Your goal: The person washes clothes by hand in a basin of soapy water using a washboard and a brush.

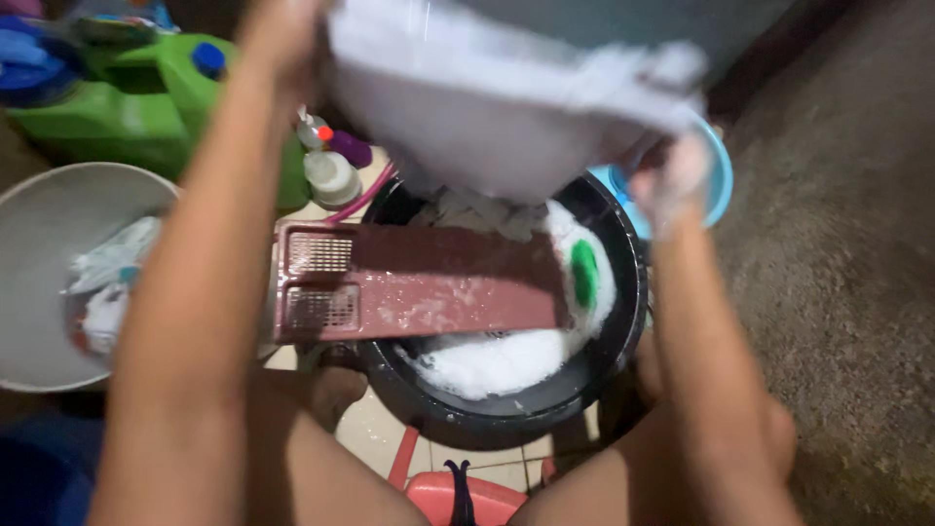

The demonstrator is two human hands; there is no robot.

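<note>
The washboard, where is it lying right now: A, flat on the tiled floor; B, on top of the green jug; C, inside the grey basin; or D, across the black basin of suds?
D: the reddish washboard slants across the rim of the black basin, with white suds under its far end.

Both arms are bare all the way up, no sleeves, no watch, no bracelets or rings that I can make out. The left hand [278, 39] is pretty blurry so details there are hard to tell, and the right hand [672, 180] looks wet and sudsy with white foam clinging to the fingers. Legs are bare too, knees and thighs showing at the bottom of the shot, and I can't tell what's worn further up since that part is out of view.
</note>
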